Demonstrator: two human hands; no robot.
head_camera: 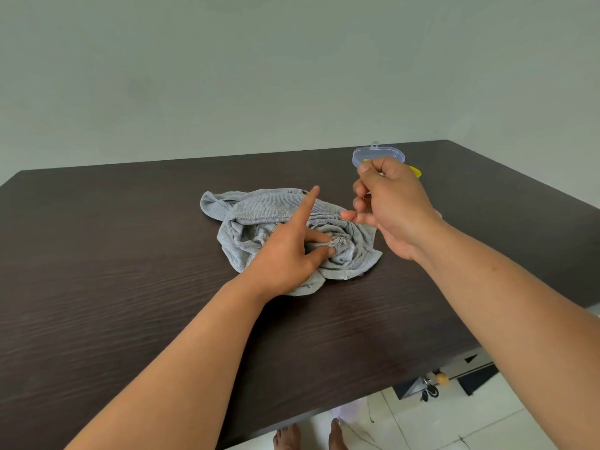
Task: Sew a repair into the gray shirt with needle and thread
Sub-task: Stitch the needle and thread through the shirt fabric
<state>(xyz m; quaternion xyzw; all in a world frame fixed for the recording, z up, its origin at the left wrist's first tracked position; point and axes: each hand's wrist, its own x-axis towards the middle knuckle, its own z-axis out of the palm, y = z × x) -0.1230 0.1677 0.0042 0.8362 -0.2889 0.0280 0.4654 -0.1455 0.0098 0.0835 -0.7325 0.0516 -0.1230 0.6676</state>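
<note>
The gray shirt lies crumpled on the dark wooden table. My left hand rests on it and pinches a frayed fold of the fabric between thumb and middle finger, index finger sticking straight out. My right hand hovers just right of the shirt, raised above the table, with thumb and fingertips curled together as if pinching something thin. The needle and thread are too small to make out.
A small clear plastic box with a yellow item beside it stands behind my right hand, near the table's far edge. A plain wall rises behind the table. Tiled floor and bare feet show below the near edge.
</note>
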